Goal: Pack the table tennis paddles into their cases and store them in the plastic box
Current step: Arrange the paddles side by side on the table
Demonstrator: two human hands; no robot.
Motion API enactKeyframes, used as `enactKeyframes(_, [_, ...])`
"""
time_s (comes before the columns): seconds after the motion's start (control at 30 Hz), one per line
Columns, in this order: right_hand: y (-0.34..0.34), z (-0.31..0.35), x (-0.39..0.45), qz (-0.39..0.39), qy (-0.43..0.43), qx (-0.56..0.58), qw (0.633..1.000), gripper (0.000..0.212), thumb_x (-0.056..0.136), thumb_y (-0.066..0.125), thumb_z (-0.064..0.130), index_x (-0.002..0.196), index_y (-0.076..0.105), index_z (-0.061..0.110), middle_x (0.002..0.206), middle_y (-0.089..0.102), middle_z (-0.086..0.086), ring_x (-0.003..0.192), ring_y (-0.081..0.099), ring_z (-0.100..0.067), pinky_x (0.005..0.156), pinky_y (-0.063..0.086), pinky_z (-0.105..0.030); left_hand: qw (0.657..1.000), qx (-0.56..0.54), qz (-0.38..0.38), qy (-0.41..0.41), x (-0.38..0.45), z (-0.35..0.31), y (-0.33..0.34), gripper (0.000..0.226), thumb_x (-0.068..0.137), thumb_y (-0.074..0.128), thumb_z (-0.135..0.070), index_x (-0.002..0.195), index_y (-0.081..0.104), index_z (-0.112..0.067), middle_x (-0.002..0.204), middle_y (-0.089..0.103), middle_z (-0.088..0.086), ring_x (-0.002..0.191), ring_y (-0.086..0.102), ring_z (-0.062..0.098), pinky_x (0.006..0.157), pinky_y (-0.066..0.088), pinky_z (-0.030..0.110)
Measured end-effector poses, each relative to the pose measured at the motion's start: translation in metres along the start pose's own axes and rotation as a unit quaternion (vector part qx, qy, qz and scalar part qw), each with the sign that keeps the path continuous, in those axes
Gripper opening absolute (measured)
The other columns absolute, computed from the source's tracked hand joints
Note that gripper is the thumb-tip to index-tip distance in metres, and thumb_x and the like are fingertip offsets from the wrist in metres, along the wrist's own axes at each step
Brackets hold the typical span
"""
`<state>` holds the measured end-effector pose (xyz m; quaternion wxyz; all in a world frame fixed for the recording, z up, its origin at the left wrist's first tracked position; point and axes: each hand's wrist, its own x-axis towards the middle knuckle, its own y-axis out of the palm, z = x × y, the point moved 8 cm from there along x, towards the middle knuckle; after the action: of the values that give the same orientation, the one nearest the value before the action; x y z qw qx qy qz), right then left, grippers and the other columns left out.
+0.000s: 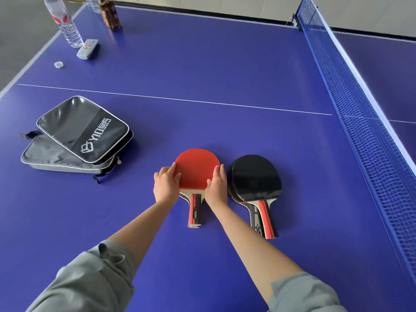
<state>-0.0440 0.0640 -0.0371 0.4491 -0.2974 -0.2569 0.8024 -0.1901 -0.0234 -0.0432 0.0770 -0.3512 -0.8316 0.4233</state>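
On the table (225, 75), two stacked cases (76, 136) lie to the left, well apart from the paddle (197, 170) at the middle, which the left hand (165, 188) and right hand (216, 188) flank. Just right of it lies a second stack of paddles (255, 179) (handles toward the person). A bottle (65, 23), a remote (87, 48) and a cap (58, 64) sit at the far left corner; the net (360, 97) runs along the right.

Deep blue-violet tennis table top (225, 70) crossed by thin white lines, and a blue mesh net (360, 113) with a white top band. One round paddle (197, 168) shows red rubber, its neighbour paddle (255, 176) black, both handles striped red and black. Glossy black zip case (83, 129) with silver piping and white lettering sits over a grey fabric case (51, 157).
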Motion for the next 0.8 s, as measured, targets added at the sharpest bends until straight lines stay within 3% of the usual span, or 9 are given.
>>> enactKeyframes(0.13, [-0.009,0.005,-0.006,0.032,-0.04,-0.088,0.995,0.054,0.1,0.039,0.007,0.147,0.015,-0.004,0.159,0.005,-0.016,0.148,0.003,-0.026,0.118,0.01,-0.028,0.993,0.1,0.058,0.014,-0.008,-0.009,-0.004,0.044,0.1,0.037,-0.029,0.143,0.036,-0.017,0.133,0.047,0.009,0.122,0.038,0.03,0.084,0.044,0.043])
enactKeyframes(0.27, [-0.009,0.018,-0.022,0.047,-0.119,-0.19,0.973,0.053,0.099,0.04,0.012,0.147,0.022,0.002,0.158,0.014,-0.016,0.147,0.008,-0.028,0.12,0.012,-0.034,0.988,0.147,0.044,0.024,-0.03,-0.009,-0.027,0.045,0.1,0.035,-0.034,0.142,0.037,-0.019,0.139,0.044,0.009,0.125,0.038,0.032,0.099,0.035,0.043])
enactKeyframes(0.4, [0.007,0.047,-0.036,0.079,-0.183,-0.268,0.943,0.054,0.099,0.04,0.022,0.148,0.022,0.007,0.158,0.013,-0.016,0.147,0.007,-0.03,0.121,0.006,-0.04,0.973,0.225,0.052,0.027,-0.051,0.007,-0.06,0.051,0.1,0.03,-0.039,0.149,0.024,-0.023,0.154,0.026,0.007,0.143,0.018,0.027,0.114,0.019,0.038])
enactKeyframes(0.63, [0.039,0.123,-0.047,0.101,-0.224,-0.264,0.933,0.054,0.1,0.037,0.029,0.149,0.023,0.011,0.159,0.013,-0.012,0.147,0.008,-0.028,0.12,0.007,-0.04,0.98,0.199,0.013,-0.01,-0.049,0.04,-0.128,0.051,0.1,0.029,-0.04,0.148,0.026,-0.023,0.156,0.023,0.006,0.146,0.013,0.024,0.117,0.013,0.036])
enactKeyframes(0.8, [0.078,0.165,-0.042,0.09,-0.214,-0.283,0.931,0.056,0.1,0.036,0.033,0.149,0.022,0.012,0.159,0.013,-0.011,0.147,0.009,-0.029,0.12,0.007,-0.04,0.969,0.241,-0.003,0.045,-0.024,0.067,-0.163,0.05,0.1,0.031,-0.039,0.147,0.029,-0.022,0.151,0.031,0.006,0.143,0.018,0.025,0.117,0.015,0.035])
